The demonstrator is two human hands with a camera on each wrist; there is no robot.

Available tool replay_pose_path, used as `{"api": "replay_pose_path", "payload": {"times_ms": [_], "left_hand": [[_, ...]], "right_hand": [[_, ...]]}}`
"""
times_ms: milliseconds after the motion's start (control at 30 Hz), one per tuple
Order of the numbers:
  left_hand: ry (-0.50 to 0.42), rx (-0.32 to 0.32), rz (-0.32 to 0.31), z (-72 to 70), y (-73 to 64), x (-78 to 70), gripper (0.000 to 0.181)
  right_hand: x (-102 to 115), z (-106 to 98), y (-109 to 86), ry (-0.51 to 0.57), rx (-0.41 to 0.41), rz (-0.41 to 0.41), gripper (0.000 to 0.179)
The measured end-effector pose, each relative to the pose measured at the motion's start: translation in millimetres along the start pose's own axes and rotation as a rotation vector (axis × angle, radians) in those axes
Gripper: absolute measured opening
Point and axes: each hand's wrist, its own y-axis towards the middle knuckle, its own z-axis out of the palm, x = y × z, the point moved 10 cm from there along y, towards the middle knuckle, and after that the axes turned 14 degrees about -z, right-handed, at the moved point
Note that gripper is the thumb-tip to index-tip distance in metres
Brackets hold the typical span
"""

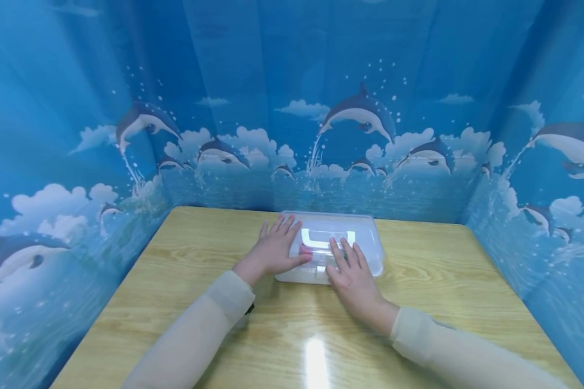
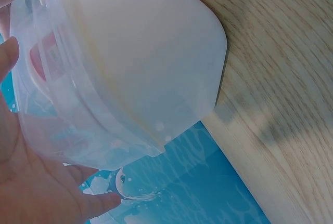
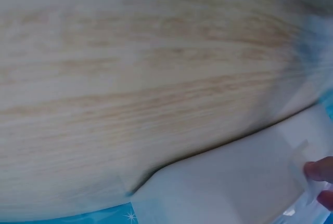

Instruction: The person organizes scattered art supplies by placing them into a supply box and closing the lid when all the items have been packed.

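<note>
A translucent plastic box with a clear lid and a white handle sits near the table's far edge. My left hand rests on the lid's left side, its fingers spread and fairly straight. On the front right part of the lid lies my right hand, fingers extended, its thumb near the front rim. In the right wrist view, the fingertips touch a whitish latch tab on the box's side. Through the plastic, something pink shows inside; its kind cannot be told.
The box stands on a wood-grain table. Blue curtains printed with dolphins and clouds hang behind the table and along both sides. A bright light reflection lies on the table in front of the box.
</note>
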Motion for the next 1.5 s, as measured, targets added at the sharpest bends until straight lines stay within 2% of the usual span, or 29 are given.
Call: {"api": "replay_pose_path", "payload": {"times_ms": [167,367,467,700,1000,1233,1500], "left_hand": [[0.002,-0.006,0.001,-1.1,-1.0,-0.7,0.095],[-0.013,-0.004,0.004,-2.3,-1.4,-1.9,0.095],[-0.012,-0.005,0.01,-2.3,-1.1,-3.0,0.095],[-0.017,0.014,0.016,-1.4,-3.2,-3.6,0.094],[-0.028,0.017,0.015,0.5,-1.5,-2.8,0.095],[-0.05,0.024,0.01,3.6,-2.5,-0.8,0.096],[-0.057,0.01,-0.002,2.2,-0.2,1.2,0.095]], "right_hand": [[-7.0,-9.8,-4.5,0.089,-0.069,0.009,0.029],[-18.1,-22.6,-12.2,0.188,-0.181,-0.033,0.029],[-24.6,-29.0,-15.5,0.209,-0.217,-0.048,0.024],[-43.3,-49.5,-22.6,0.192,-0.329,-0.035,0.032],[-70.2,-43.2,-38.4,0.194,-0.316,0.085,0.041],[-80.1,-29.6,-49.6,0.182,-0.288,0.167,0.066],[-85.8,-18.3,-51.2,0.191,-0.229,0.214,0.068]]}}
